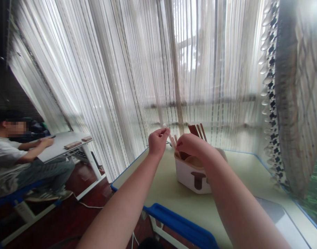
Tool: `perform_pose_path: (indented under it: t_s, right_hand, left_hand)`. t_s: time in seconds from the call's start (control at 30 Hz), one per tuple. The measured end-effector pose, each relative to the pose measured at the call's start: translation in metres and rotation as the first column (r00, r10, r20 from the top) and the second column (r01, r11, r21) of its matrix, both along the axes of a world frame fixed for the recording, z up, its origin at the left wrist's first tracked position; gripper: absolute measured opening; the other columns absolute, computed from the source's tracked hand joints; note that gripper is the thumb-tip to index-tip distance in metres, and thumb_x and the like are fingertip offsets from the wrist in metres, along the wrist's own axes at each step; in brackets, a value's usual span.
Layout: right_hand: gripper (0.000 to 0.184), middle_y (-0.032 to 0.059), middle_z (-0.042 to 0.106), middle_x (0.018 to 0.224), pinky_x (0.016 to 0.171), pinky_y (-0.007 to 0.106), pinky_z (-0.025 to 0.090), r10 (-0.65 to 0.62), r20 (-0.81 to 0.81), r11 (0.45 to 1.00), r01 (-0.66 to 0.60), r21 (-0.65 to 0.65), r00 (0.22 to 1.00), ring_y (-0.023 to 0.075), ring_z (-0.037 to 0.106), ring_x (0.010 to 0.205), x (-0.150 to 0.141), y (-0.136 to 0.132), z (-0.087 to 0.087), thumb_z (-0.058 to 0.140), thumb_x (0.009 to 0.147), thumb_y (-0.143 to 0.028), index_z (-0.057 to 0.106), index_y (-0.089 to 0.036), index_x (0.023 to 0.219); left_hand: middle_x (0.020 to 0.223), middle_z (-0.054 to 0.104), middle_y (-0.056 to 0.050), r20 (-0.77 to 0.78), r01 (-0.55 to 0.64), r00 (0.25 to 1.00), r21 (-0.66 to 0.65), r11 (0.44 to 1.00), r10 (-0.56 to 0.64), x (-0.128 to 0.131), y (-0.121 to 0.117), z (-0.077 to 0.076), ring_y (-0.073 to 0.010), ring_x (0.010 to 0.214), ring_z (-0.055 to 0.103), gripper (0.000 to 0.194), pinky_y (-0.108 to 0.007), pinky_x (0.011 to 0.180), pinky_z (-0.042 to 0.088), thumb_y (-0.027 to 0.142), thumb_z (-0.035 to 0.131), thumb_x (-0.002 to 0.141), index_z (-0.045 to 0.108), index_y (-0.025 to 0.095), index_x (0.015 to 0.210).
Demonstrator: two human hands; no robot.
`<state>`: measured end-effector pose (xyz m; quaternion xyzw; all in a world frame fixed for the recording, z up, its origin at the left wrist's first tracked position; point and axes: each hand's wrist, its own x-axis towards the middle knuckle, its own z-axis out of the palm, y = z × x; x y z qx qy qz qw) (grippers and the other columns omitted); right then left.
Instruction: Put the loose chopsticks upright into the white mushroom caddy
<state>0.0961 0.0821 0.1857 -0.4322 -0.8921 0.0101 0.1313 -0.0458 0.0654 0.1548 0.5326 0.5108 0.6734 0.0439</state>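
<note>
The person's left hand (157, 142) is pinching a small pale item (164, 125) between finger and thumb. The right hand (188, 145) is curling nearly closed just above a white caddy (192, 178), though whether it is gripping anything cannot be told. Wooden sticks (197, 130) are leaning in the caddy, which is sitting on a pale green desk (174, 197).

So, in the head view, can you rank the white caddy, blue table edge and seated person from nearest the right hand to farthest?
Starting from the right hand:
1. White caddy, just below it.
2. Blue table edge, toward the front.
3. Seated person, far off to the left.
</note>
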Motion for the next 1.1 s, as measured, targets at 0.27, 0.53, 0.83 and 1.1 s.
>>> perform_pose_path:
  t_s: [0.27,0.53,0.83,1.1]
  right_hand:
    - [0.028,0.0120,0.067,0.081,0.056,0.025,0.039,-0.096,-0.017,0.995,0.095,-0.029,0.995,0.0182,0.060,0.066,0.000,0.001,0.003,0.058,0.070,-0.033,0.070,-0.015,0.088]
    - [0.028,0.0141,0.067,0.085,0.060,0.027,0.042,-0.149,-0.037,0.988,0.150,0.021,0.988,0.0212,0.062,0.074,-0.011,0.006,-0.004,0.050,0.076,-0.029,0.068,-0.013,0.092]
    - [0.037,0.0151,0.066,0.087,0.066,0.028,0.043,-0.118,-0.092,0.990,0.124,0.067,0.989,0.0231,0.062,0.081,-0.015,0.017,-0.011,0.043,0.082,-0.038,0.066,-0.013,0.096]
    - [0.028,0.0115,0.067,0.089,0.067,0.028,0.043,-0.152,-0.070,0.988,0.154,0.013,0.986,0.0219,0.061,0.081,-0.014,0.019,-0.006,0.052,0.077,-0.027,0.066,-0.017,0.099]
  left_hand:
    - [0.074,0.065,-0.005,-0.045,-0.005,0.999,-0.030,1.000,0.004,0.000,0.007,-0.003,-0.0110,0.060,0.056,0.032,-0.024,0.059,0.045,0.041,0.061,0.068,0.064,0.014,0.085]
    - [0.071,0.065,-0.004,-0.094,-0.123,0.989,-0.077,0.989,0.116,0.000,0.004,-0.016,-0.0119,0.062,0.057,0.022,-0.025,0.061,0.045,0.036,0.061,0.067,0.061,0.015,0.074]
    - [0.069,0.064,-0.003,-0.113,-0.094,0.991,-0.148,0.985,0.078,0.006,0.007,-0.024,-0.0118,0.060,0.057,0.017,-0.024,0.059,0.043,0.032,0.061,0.067,0.060,0.015,0.071]
    - [0.069,0.064,-0.003,-0.134,-0.055,0.990,-0.161,0.985,0.034,0.011,0.009,-0.021,-0.0129,0.064,0.058,0.016,-0.025,0.060,0.043,0.030,0.065,0.065,0.062,0.015,0.071]
